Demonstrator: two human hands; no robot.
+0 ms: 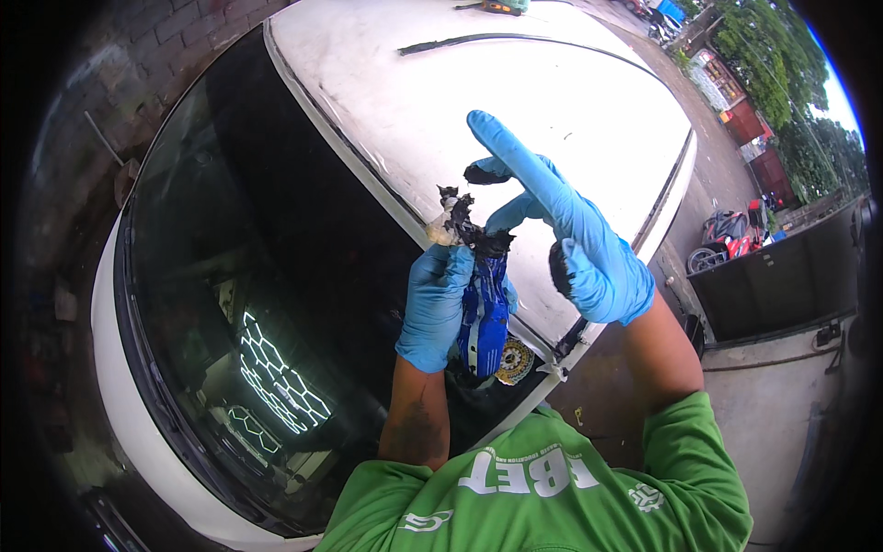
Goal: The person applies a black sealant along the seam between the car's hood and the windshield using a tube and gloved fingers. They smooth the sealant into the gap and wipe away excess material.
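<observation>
My left hand [437, 308], in a blue glove, is closed around a blue foil pack [486, 313] held upright over the car's windshield. The pack's torn top is smeared with thick black paste [492, 241], and a whitish scrap [441, 232] sticks out beside it. Just to the right of the pack is my right hand [598, 262], gloved too, with the index finger stretched out and the others apart and partly bent. Black paste coats its thumb tip and another fingertip. Nothing is gripped in it.
Below me is a white car roof [543, 101] and dark windshield [276, 276]. A black strip [515, 39] runs along the roof, with a small orange-and-green tool [501, 6] beyond. A round gold patterned disc [515, 361] shows behind the pack. A dark panel [782, 285] stands at right.
</observation>
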